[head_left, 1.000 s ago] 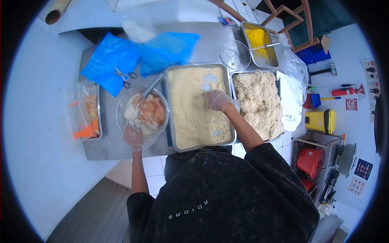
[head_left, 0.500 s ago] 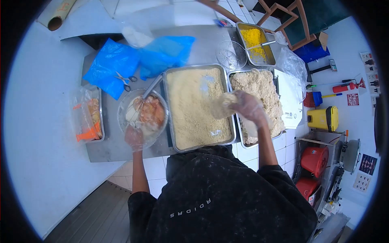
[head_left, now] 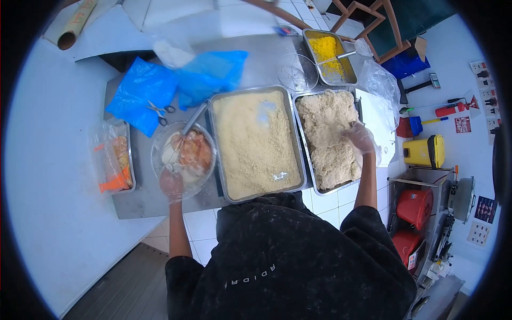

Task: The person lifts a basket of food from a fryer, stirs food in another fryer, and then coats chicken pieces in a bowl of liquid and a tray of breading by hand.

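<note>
My left hand (head_left: 172, 185), in a clear plastic glove, is at the near left side of a clear bowl (head_left: 212, 169). Its fingers are curled; what they hold, if anything, is hidden. Inside the bowl are raw meat pieces (head_left: 194, 152), pale batter and a whisk (head_left: 195, 118) leaning on the far rim. My gloved right hand (head_left: 362, 140) is over the right metal tray (head_left: 319, 186), closed on the end of a blurred crumb-coated piece (head_left: 332, 135). Under it lie several crumb-coated pieces (head_left: 326, 106). A wide tray (head_left: 217, 154) of pale crumbs (head_left: 250, 144) lies between the hands.
Blue plastic bags (head_left: 210, 74) and scissors (head_left: 159, 111) lie at the back left. A tray with bagged food (head_left: 121, 154) stands far left. Behind the trays are a wire strainer (head_left: 297, 72) and a pan of yellow crumbs (head_left: 326, 50). A white box (head_left: 377, 125) is at right.
My right hand has moved right with the crumb-coated piece, from the edge between the trays to over the right tray. My left hand stays at the bowl. The view has shifted slightly.
</note>
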Motion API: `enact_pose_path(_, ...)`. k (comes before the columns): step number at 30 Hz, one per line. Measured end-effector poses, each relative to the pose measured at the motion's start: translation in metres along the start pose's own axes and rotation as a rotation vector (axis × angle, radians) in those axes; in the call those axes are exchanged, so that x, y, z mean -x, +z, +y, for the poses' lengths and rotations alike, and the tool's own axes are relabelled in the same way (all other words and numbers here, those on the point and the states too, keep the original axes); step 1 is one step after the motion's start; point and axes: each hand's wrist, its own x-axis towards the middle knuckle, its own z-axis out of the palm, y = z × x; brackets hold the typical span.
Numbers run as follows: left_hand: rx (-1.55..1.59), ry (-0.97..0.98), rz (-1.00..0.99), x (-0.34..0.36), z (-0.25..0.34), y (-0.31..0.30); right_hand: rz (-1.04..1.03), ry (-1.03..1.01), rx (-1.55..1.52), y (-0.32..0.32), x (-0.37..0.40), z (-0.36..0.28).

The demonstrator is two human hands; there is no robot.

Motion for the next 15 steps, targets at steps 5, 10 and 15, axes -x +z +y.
enact_pose_path(5,-0.010,0.023,-0.057,-0.007,0.001,-0.005,0.378,0.029,0.092,0.028,-0.009,0.041)
enact_pose_path(10,-0.202,0.271,-0.014,-0.007,-0.006,0.001,0.421,-0.109,-0.017,0.006,0.042,-0.053)
enact_pose_path(15,-0.325,0.061,-0.490,-0.029,0.040,-0.011,0.140,-0.432,-0.125,0.080,0.055,-0.148)
